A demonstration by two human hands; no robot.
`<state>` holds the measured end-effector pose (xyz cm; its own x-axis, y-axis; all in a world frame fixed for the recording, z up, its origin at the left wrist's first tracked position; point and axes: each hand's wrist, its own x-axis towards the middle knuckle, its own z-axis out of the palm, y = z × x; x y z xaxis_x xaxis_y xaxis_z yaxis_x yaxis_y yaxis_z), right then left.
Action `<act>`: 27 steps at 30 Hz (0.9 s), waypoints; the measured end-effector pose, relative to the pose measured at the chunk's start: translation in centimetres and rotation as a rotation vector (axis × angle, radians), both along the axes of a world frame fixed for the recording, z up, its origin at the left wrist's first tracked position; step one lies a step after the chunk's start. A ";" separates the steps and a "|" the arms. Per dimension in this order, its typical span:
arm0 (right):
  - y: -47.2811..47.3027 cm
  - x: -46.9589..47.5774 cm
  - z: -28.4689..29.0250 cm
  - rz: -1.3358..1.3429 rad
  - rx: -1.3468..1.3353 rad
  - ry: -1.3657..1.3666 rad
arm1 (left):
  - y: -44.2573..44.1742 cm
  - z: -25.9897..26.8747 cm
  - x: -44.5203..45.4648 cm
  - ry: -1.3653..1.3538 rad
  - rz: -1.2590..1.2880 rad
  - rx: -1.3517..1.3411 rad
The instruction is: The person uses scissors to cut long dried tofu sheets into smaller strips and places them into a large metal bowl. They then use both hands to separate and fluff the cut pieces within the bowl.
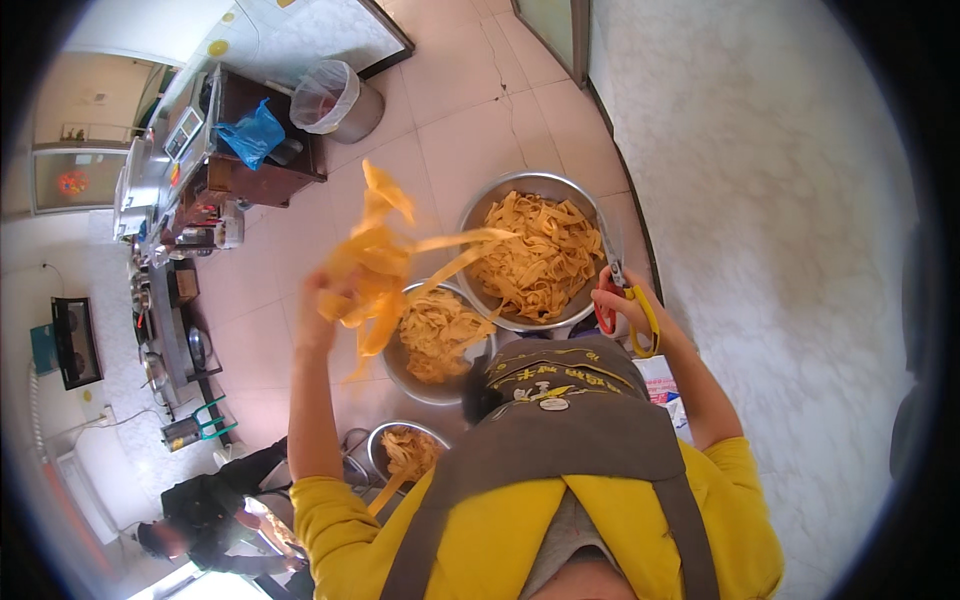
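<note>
My left hand (pixel 324 296), partly blurred, grips a raised bunch of wide yellow strips (pixel 375 262) that look like tofu skin or flat noodles. Two long strips trail from it to the large steel basin (pixel 469 206), which holds a heap of cut strips (pixel 536 262). Scissors (pixel 646 326) with red and yellow handles are in my right hand (pixel 626 300) beside that basin's right rim, blades pointing away from me. Below the bunch sits a second steel basin (pixel 397 375) with paler strips (pixel 439 334).
A smaller steel bowl (pixel 373 450) of strips stands at lower left. Further left, another person (pixel 217 514) in dark clothes works. A lined bin (pixel 360 112) and a brown cabinet (pixel 255 176) with a blue plastic bag (pixel 255 135) stand ahead. A marbled wall (pixel 750 225) bounds the right side.
</note>
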<state>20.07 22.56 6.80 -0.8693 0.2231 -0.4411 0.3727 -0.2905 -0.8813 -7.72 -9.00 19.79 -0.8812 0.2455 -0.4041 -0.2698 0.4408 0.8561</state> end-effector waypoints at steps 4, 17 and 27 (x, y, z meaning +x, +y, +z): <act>-0.3 -1.8 1.6 0.172 0.018 0.120 | -1.2 4.4 -2.6 0.475 -0.050 -0.118; -6.7 -7.8 6.9 0.663 -0.584 0.093 | 8.5 6.9 4.7 0.594 -0.524 -0.347; -4.8 -14.2 15.0 0.797 -0.079 0.449 | 2.1 4.2 3.5 0.640 -0.239 0.223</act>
<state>5.91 17.73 21.76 -0.8462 -0.5327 -0.0128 0.1157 -0.1602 -0.9803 -4.17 -6.94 24.02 -0.8401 0.4781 0.2563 0.3975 0.2209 0.8906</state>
